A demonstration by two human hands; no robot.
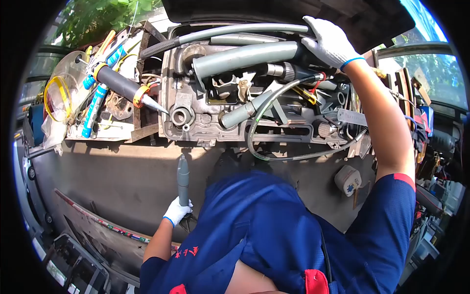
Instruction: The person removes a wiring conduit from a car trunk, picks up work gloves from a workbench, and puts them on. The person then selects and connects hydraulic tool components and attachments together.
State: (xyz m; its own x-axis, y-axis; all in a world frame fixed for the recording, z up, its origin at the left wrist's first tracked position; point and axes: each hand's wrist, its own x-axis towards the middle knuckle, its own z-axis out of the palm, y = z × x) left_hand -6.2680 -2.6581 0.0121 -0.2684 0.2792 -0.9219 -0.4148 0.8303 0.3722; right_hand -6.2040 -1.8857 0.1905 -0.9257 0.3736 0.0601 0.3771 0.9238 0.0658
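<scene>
In a white glove, my left hand [177, 211] is wrapped round the lower end of a grey tool with a tapered nozzle [183, 176], which points up toward the bench. My right hand [329, 41], also gloved, rests with its fingers spread at the top right of an open grey case [200, 132], by the end of a grey hose [235, 30]. Below that hose lies a thick grey tube [249, 58]. A shorter grey tube [238, 117] and a thin black hose [252, 137] lie across the case.
A caulking gun [120, 83] and blue-white tubes [94, 110] lie left of the case. The raised dark lid [289, 12] stands behind it. A white round container [348, 179] is below right, and a board [103, 220] leans at lower left.
</scene>
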